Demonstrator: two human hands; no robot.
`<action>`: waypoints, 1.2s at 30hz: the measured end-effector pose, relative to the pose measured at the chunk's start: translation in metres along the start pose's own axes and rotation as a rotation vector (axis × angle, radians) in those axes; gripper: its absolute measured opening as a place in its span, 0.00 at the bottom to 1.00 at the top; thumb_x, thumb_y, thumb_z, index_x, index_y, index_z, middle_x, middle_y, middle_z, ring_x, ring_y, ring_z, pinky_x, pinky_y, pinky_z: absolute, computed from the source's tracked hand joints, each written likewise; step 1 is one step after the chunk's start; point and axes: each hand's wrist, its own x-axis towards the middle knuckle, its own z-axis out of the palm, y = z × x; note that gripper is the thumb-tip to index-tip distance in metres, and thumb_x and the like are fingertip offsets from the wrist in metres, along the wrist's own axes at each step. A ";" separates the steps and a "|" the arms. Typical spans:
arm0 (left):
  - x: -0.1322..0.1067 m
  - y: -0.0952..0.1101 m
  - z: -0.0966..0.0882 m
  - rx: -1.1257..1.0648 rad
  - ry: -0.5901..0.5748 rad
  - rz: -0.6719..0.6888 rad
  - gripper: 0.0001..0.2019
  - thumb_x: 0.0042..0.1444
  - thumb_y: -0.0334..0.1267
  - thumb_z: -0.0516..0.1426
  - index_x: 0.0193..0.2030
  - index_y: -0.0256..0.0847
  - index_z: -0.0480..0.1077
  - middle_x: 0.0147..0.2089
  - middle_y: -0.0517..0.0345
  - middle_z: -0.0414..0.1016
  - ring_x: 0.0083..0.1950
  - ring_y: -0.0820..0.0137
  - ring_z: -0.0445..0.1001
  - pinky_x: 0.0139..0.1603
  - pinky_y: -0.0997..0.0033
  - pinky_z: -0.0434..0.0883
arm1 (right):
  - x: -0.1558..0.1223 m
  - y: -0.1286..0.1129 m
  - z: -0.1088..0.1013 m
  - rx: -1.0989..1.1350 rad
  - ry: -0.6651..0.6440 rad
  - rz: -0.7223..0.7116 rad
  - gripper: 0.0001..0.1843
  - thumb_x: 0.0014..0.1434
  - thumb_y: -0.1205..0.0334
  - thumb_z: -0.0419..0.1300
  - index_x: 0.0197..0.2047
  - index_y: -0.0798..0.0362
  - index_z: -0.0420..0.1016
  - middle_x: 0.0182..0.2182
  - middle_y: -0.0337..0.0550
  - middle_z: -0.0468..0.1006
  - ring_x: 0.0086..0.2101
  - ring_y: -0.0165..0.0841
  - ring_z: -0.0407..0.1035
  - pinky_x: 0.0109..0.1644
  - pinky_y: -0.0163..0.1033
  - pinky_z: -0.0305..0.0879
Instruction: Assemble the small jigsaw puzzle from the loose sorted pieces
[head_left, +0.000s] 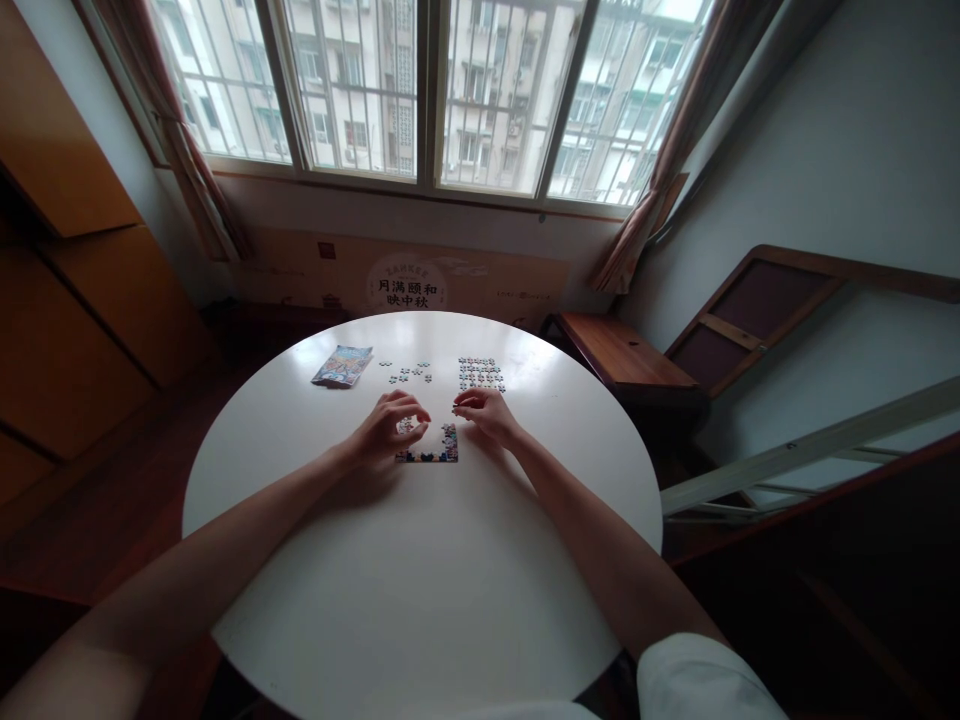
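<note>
A partly joined jigsaw puzzle (451, 445) lies on the white round table (420, 560), its bottom and right edges showing. Over its left side hovers my left hand (390, 422), fingers curved and thumb apart from them, with nothing visible between. My right hand (486, 412) is just above the puzzle's right corner, pinching a small dark puzzle piece (457, 406) between thumb and fingers. Loose puzzle pieces (409, 374) are scattered beyond my left hand. Rows of puzzle pieces (481, 373) lie beyond my right hand. Part of the puzzle is hidden under my left hand.
A colourful printed packet (343, 367) lies at the table's far left. Beyond the table stands a printed cardboard panel (315, 265) below the window. To the right are a wooden bench (626, 348) and a folded wooden frame (750, 320); wooden cabinets (82, 330) stand on the left.
</note>
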 end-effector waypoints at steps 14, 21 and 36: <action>-0.002 0.004 -0.002 0.065 -0.354 0.107 0.23 0.60 0.53 0.51 0.62 0.55 0.62 0.59 0.54 0.65 0.65 0.56 0.51 0.63 0.54 0.48 | -0.002 -0.001 0.004 -0.107 -0.004 -0.069 0.08 0.47 0.67 0.61 0.33 0.58 0.78 0.31 0.46 0.80 0.33 0.33 0.73 0.38 0.37 0.69; -0.002 0.009 -0.005 0.089 -0.380 0.119 0.23 0.60 0.53 0.50 0.61 0.56 0.63 0.59 0.54 0.64 0.64 0.56 0.51 0.64 0.55 0.49 | -0.002 -0.001 0.004 -0.104 0.003 -0.055 0.08 0.47 0.68 0.61 0.33 0.59 0.78 0.30 0.47 0.80 0.32 0.32 0.73 0.37 0.36 0.68; -0.002 0.007 -0.004 0.060 -0.364 0.118 0.23 0.59 0.54 0.52 0.61 0.58 0.62 0.59 0.54 0.64 0.61 0.57 0.55 0.63 0.53 0.52 | -0.005 -0.005 0.006 -0.366 -0.037 -0.105 0.09 0.50 0.72 0.60 0.34 0.57 0.80 0.31 0.45 0.80 0.32 0.31 0.72 0.37 0.35 0.66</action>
